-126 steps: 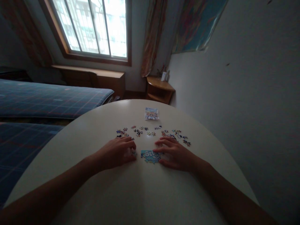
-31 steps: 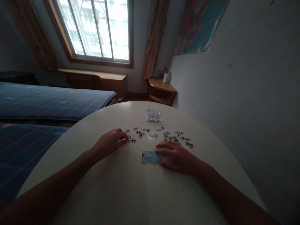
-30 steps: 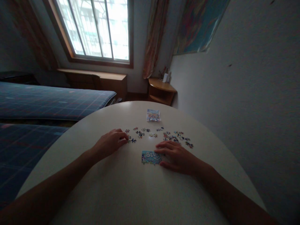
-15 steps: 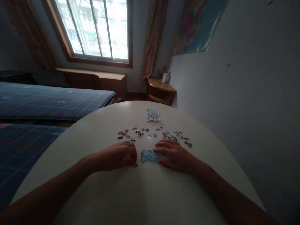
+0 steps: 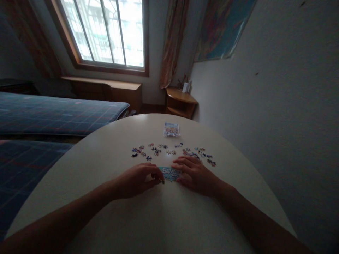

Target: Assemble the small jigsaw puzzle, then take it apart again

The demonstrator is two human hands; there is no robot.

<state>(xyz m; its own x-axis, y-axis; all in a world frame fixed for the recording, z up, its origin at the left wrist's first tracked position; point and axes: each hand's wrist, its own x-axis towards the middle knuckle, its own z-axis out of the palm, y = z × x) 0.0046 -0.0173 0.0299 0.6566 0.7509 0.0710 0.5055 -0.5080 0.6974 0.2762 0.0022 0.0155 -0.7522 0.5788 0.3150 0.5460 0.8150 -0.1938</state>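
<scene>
A small blue strip of joined puzzle pieces point(image 5: 169, 173) lies on the round white table point(image 5: 159, 218). My left hand point(image 5: 137, 179) sits at the strip's left end, fingers pinched on a small puzzle piece point(image 5: 162, 181) at its lower left corner. Resting against the strip's right end is my right hand point(image 5: 194, 174), its fingers laid flat on it. Several loose puzzle pieces point(image 5: 169, 151) are scattered in a row just beyond both hands.
A small picture card point(image 5: 171, 129) lies farther back on the table. A bed with a blue plaid cover point(image 5: 53, 113) stands to the left, a wooden corner shelf point(image 5: 181, 100) behind the table, and a wall close on the right.
My left hand came back from the loose pieces at the left and now presses a piece against the strip's left end. My right hand stayed on the strip.
</scene>
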